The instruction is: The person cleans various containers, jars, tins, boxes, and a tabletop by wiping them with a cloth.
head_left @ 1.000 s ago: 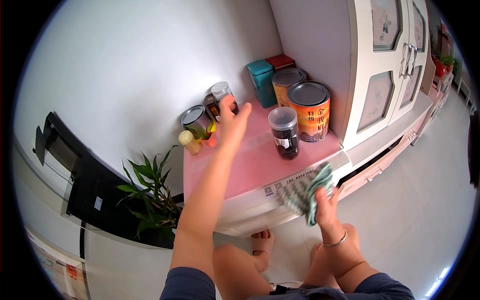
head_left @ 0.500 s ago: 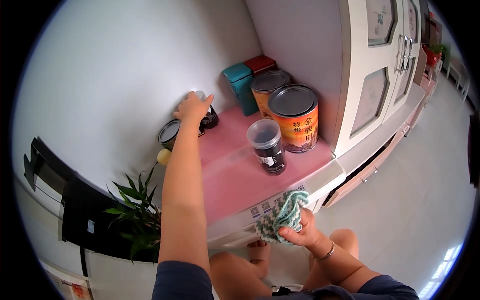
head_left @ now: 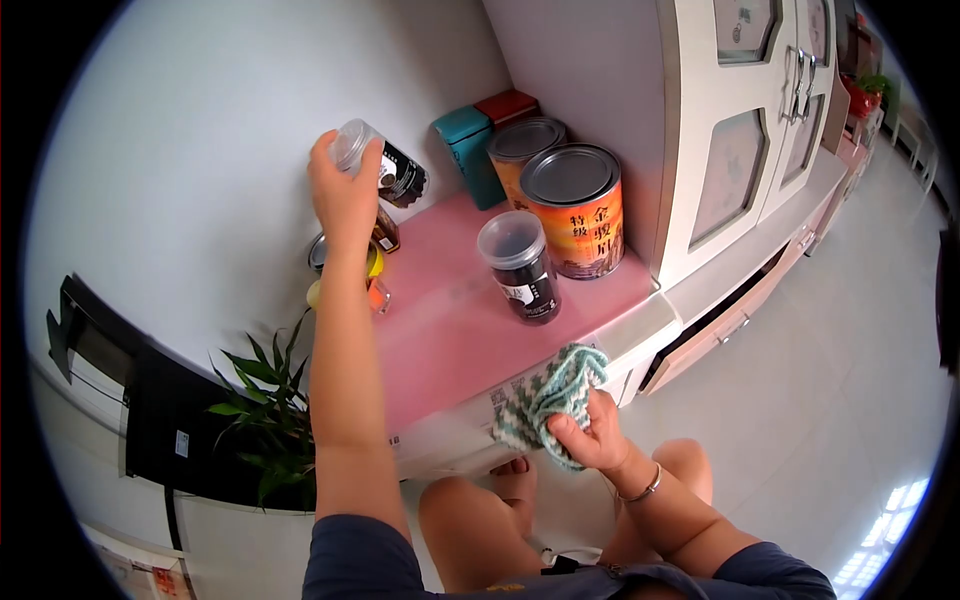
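One jar (head_left: 385, 165) in the left hand (head_left: 343, 200): clear pale top, dark lower body, white label patch with small print. Left fingers (head_left: 322, 158) are clamped round the clear top end, thumb on the near side, spread only as wide as the jar. Jar is tilted, held up off the surface (head_left: 430, 345). Long axis slants: clear end up in the fingers, dark base pointing down and to the right of them, toward the teal tin (head_left: 472, 160), well apart from it.

Right fingers closed on a green-and-white cloth (head_left: 565, 395), bunched in the grip, loose part hanging past the fingers at the surface's front edge. Right hand (head_left: 597, 435) wears a bracelet (head_left: 648, 488) at the wrist.

Just below the left fingers: dark box (head_left: 387, 232), then a yellow item (head_left: 375, 263) and a small orange cup-like item (head_left: 378, 297), part hidden by the forearm. Silver-rimmed can (head_left: 318, 253) behind the forearm, mostly covered.

Right of the left fingers, beyond the teal tin: red tin (head_left: 507, 104), two orange tins with grey lids, second jar (head_left: 522, 268) upright in front of the larger orange tin (head_left: 578, 220).

Farther out: leafy plant (head_left: 262, 395) below the left fingers, white cabinet (head_left: 735, 170) up and right of the right fingers.
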Tool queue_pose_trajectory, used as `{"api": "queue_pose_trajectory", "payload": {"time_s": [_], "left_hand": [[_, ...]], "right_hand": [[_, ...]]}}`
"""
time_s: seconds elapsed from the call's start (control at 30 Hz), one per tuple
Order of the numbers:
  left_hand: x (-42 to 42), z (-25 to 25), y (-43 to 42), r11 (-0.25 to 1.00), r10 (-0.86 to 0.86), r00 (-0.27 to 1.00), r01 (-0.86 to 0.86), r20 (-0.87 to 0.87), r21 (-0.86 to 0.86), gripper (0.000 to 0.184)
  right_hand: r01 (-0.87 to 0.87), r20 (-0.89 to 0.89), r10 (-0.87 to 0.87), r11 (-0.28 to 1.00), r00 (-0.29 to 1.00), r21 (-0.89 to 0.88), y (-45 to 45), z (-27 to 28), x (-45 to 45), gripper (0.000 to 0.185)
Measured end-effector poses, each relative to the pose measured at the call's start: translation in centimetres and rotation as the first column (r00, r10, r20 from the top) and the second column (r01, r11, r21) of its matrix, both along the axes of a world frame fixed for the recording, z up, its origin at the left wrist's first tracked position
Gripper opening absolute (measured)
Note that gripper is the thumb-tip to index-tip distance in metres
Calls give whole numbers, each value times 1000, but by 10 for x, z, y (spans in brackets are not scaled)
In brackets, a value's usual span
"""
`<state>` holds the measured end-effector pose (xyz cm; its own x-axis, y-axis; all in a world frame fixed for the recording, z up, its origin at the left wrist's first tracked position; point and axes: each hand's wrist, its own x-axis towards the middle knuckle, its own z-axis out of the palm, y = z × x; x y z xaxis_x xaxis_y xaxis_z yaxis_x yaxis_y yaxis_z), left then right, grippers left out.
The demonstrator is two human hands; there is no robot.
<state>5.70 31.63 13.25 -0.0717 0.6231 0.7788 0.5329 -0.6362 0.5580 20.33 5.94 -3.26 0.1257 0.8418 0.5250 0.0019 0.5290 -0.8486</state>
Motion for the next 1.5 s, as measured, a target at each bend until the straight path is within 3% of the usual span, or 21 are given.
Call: {"api": "queue_pose_trajectory", "payload": {"time_s": [0.13, 0.17, 0.3, 0.37, 0.43, 0.5, 0.6, 0.7, 0.77, 0.83, 0.9, 0.97, 1.03, 1.1, 1.17, 1.23, 1.27, 1.3, 1.37, 1.43, 1.5], "left_hand": [[-17, 14, -87, 999, -27, 997, 25, 76, 32, 56], [-22, 15, -111, 992, -116, 986, 110, 118, 58, 58], [-50, -16, -172, 949, -308, 939, 292, 151, 123, 60], [-54, -41, -200, 865, -498, 845, 500, 193, 42, 59], [-47, -64, -224, 817, -570, 815, 576, 103, -33, 60], [-36, -80, -240, 725, -663, 731, 681, 164, -105, 60], [-29, -92, -260, 631, -681, 656, 751, 326, -194, 61], [-29, -99, -273, 576, -700, 621, 783, 354, -235, 58], [-31, -99, -283, 515, -631, 647, 762, 428, -393, 59], [-30, -96, -287, 431, -681, 589, 803, 436, -412, 58], [-31, -109, -275, 396, -795, 528, 825, 298, -404, 61], [-34, -117, -271, 207, -769, 424, 873, 479, -441, 58], [-33, -122, -264, 14, -669, 271, 936, 692, -353, 58], [-33, -116, -264, -49, -640, 254, 928, 725, -369, 58], [-34, -114, -262, -113, -609, 240, 917, 756, -382, 58], [-35, -112, -261, -202, -638, 137, 920, 758, -336, 60], [-31, -109, -264, -246, -593, 28, 945, 805, -214, 61], [-30, -108, -265, -244, -592, 27, 946, 805, -212, 61], [-28, -107, -265, -127, -594, 202, 932, 779, -338, 54], [-26, -122, -254, -201, -452, 207, 924, 868, -325, 52], [-28, -125, -253, -232, -442, 234, 903, 866, -363, 49]], "right_hand": [[-134, -174, 111, 983, 979, -127, -8, 15, -5, 18], [-165, -212, 125, 969, 969, -185, -11, 17, -7, 18], [-248, -89, 242, 967, 966, -64, -24, 34, -11, 25], [-255, -26, 256, 967, 966, 26, -31, 32, -20, 32], [-133, 291, 78, 976, 954, 173, -34, 21, -35, 48], [-14, 291, -36, 986, 956, 166, -50, 28, -59, 53], [171, 36, -172, 984, 984, 46, -54, 19, -76, 44], [152, -165, -146, 988, 975, 22, -51, 28, -74, 39], [81, -248, -89, 996, 965, -41, -52, 38, -67, 40], [103, -203, -116, 992, 972, -73, -52, 41, -59, 39], [82, -142, -97, 991, 985, -109, -52, 47, -47, 31], [-36, -29, 31, 980, 999, -195, -59, 58, -35, 25], [-10, 19, 12, 995, 1000, -95, -56, 55, -35, 22], [14, 58, -17, 999, 998, 41, -57, 57, -35, 21], [15, 58, -14, 1000, 998, -24, -63, 58, -33, 20], [156, 111, -190, 953, 976, 258, -63, 56, -35, 20], [134, 144, -191, 934, 971, 331, -64, 57, -33, 21], [131, 147, -188, 935, 971, 331, -63, 59, -33, 21], [27, 280, -165, 899, 946, 438, -59, 69, -29, 24], [-21, 353, -119, 929, 928, 370, -57, 73, -27, 27], [-52, 283, -18, 970, 959, 238, -54, 70, -28, 27]]}}
